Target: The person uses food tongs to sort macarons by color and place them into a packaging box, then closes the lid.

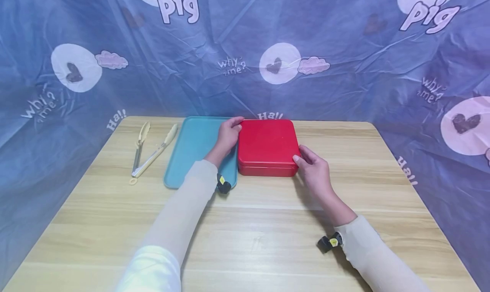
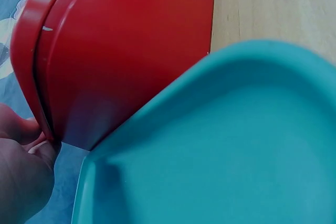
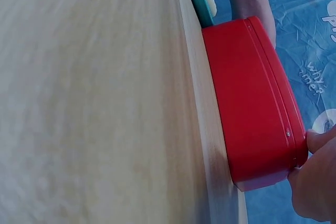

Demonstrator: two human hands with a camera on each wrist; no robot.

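Note:
A square red tin box [image 1: 264, 171] with a closely fitting red lid [image 1: 267, 141] sits on the table. At its far left corner my left hand [image 1: 228, 134] holds the lid's edge with thumb and fingers. A thin dark seam runs between lid and box [image 2: 126, 51] in the left wrist view. My right hand [image 1: 315, 173] grips the lid's rim on the right side, near the front corner; in the right wrist view the thumb and a finger of that hand [image 3: 317, 182] meet the rim. What the box contains is hidden.
A turquoise tray [image 1: 191, 156] lies against the box's left side, under my left forearm. Left of the tray, metal tongs [image 1: 153, 155] with cream tips lie spread on the wooden table [image 1: 252, 232]. Blue printed cloth [image 1: 237, 88] hangs behind and at the sides.

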